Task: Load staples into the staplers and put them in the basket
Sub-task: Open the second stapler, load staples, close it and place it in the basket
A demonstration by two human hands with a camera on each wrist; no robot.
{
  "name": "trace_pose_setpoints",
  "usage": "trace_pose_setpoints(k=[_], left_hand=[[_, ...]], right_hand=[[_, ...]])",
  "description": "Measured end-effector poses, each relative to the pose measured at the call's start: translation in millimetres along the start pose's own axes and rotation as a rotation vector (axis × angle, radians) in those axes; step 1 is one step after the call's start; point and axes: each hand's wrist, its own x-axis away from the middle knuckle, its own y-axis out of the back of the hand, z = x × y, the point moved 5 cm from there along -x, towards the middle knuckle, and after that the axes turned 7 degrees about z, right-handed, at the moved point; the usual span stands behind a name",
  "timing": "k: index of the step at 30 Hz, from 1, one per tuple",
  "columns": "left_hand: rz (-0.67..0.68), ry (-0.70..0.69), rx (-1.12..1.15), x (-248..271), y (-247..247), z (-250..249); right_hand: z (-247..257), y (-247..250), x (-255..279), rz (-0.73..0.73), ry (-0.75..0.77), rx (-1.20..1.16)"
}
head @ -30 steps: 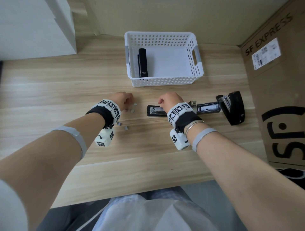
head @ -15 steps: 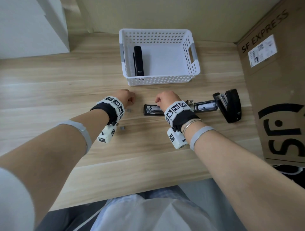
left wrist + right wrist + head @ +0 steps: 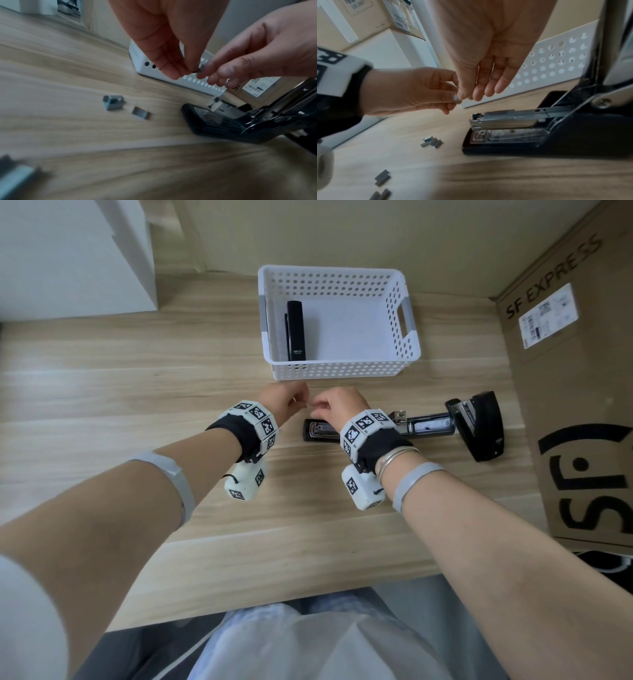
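Note:
A black stapler (image 3: 424,426) lies opened flat on the wooden table, its metal magazine (image 3: 505,119) exposed. Just left of it and above the table, my left hand (image 3: 301,402) and right hand (image 3: 317,405) meet fingertip to fingertip. Together they pinch a small piece of staple strip (image 3: 199,69), which also shows in the right wrist view as a grey staple piece (image 3: 455,97). Loose staple pieces (image 3: 114,102) lie on the table under the hands. The white perforated basket (image 3: 339,371) stands behind, with a second black stapler (image 3: 296,330) lying closed inside at its left.
A large cardboard box (image 3: 575,378) fills the right side, close to the stapler's raised cover (image 3: 479,426). A white cabinet (image 3: 75,254) stands at the back left. More staple pieces (image 3: 382,177) lie nearer the table's front edge.
Both hands have lifted off the table and come together in front of the basket. My left hand has picked up a staple piece, and the right fingers now pinch it too.

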Motion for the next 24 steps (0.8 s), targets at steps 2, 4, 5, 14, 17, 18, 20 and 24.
trace_pose_setpoints(k=[2,4,5,14,17,18,20,24], left_hand=[[-0.012,-0.007,0.040,0.1,-1.7,-6.4],[-0.047,-0.014,0.098,-0.3,-3.2,-8.7],[-0.063,-0.015,0.121,-0.4,-4.2,-8.7],[-0.102,0.004,0.204,-1.4,-15.1,-7.5],[-0.101,0.021,0.197,-2.3,-15.4,-9.5],[-0.093,0.028,0.194,-2.5,-15.9,-9.7],[-0.068,0.054,0.179,-3.0,-17.8,-7.4],[0.002,0.134,0.167,-0.5,-26.2,4.1]], right_hand=[[1.4,1.2,1.0,-0.022,0.016,-0.016],[-0.5,3.7,1.9,-0.067,0.014,-0.056],[-2.0,4.7,2.2,-0.087,0.012,-0.081],[-8.8,5.5,5.7,-0.132,0.000,-0.180],[-8.8,7.0,6.5,-0.120,0.011,-0.179],[-8.6,7.5,7.0,-0.115,0.015,-0.165],[-8.8,6.9,8.2,-0.103,0.014,-0.108],[-13.8,-2.1,12.2,-0.050,-0.025,0.002]])
